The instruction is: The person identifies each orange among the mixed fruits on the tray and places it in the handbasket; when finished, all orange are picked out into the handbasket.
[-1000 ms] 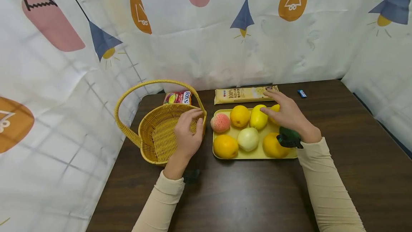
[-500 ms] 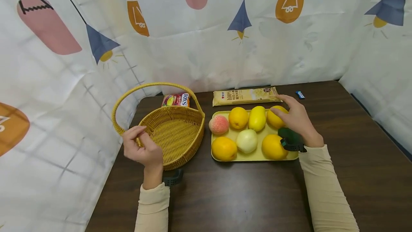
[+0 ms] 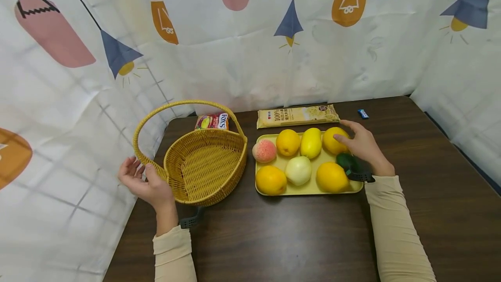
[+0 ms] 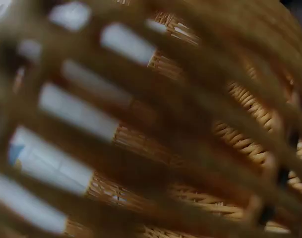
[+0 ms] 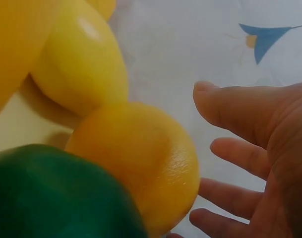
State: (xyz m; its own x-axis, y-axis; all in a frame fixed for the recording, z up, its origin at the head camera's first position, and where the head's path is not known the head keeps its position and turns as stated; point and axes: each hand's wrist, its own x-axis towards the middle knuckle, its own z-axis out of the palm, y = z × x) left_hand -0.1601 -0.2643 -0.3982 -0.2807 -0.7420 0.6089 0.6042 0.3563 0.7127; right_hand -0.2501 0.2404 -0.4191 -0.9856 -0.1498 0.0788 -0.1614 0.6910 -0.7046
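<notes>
Head view: the round orange [image 3: 332,141] is occupying the far-right corner of the tray [image 3: 301,190], the nearer right hand [image 3: 365,145] standing unclosed beside it. Left of the tray, the left hand [image 3: 146,186] is hanging loosely relaxed at the basket handle [image 3: 192,102], contact unclear.

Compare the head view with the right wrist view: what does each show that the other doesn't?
Only the head view shows the basket, the left hand near its handle, the red bag, the long packet and the peach.

Only the right wrist view shows the palm side of the right hand, its fingers spread apart and its thumb clear of the orange.

Both show the right hand, that orange, the green fruit, the lemon, the tray and the curtain.
</notes>
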